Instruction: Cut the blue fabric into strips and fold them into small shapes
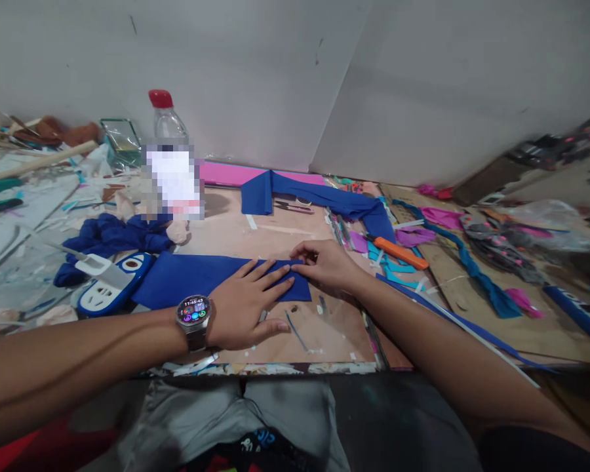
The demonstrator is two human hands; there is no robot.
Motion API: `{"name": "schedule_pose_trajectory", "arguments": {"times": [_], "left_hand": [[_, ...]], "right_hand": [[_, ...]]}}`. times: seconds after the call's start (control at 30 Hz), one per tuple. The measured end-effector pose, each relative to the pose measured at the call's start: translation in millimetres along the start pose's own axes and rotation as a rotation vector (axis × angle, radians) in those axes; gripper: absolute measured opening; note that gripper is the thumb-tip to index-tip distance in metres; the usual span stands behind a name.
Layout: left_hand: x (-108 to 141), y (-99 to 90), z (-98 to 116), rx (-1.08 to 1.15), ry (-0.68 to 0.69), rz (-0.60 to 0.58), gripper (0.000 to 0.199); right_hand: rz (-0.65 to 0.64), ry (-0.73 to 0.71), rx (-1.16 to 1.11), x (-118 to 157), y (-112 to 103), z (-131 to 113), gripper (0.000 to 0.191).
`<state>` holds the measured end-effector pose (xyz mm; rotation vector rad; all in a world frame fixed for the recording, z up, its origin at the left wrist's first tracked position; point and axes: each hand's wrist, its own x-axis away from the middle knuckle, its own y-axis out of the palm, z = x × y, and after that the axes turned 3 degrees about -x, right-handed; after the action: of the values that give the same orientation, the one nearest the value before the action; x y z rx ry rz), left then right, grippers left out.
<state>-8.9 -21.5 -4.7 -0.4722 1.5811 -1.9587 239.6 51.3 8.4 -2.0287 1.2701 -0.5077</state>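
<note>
A blue fabric strip [187, 275] lies flat across the work board in front of me. My left hand [248, 301], with a smartwatch [193, 311] at its wrist, presses on the strip with fingers spread. At the strip's right end my right hand [324, 263] has its thumb and forefinger pinched together at the upper edge of the cloth. Whatever sits between those fingertips is too small to make out apart from the fabric edge. Behind the hands, a second blue fabric piece [324, 193] lies folded and bent.
On the left are a blue-and-white power strip [109, 288] with a plug and a bunched dark blue cloth [113, 235]. A red-capped bottle [170, 124] stands behind a blurred bright screen [174, 177]. To the right lie an orange cutter [400, 254] and coloured scraps [440, 217].
</note>
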Motion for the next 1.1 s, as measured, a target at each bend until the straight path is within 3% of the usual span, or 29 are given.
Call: {"name": "schedule_pose_trajectory", "arguments": {"times": [0.2, 0.43, 0.77, 0.93, 1.1], "left_hand": [[0.0, 0.8, -0.1, -0.005, 0.001, 0.011, 0.085], [0.2, -1.0, 0.3, 0.008, -0.004, -0.007, 0.086], [-0.5, -0.9, -0.3, 0.012, -0.006, -0.018, 0.087], [0.1, -0.8, -0.6, 0.005, 0.005, -0.001, 0.086], [-2.4, -1.4, 0.0, -0.024, 0.015, 0.036, 0.085]], "right_hand": [[0.026, 0.056, 0.115, 3.2, -2.6, -9.4, 0.014], [0.021, 0.117, 0.155, 3.1, -4.4, -10.6, 0.018], [-0.042, 0.028, 0.066, 2.8, -4.5, -14.0, 0.035], [-0.088, 0.01, -0.032, 2.6, -6.7, -12.3, 0.018], [-0.14, -0.029, -0.034, 3.6, -6.0, -12.8, 0.017]]}}
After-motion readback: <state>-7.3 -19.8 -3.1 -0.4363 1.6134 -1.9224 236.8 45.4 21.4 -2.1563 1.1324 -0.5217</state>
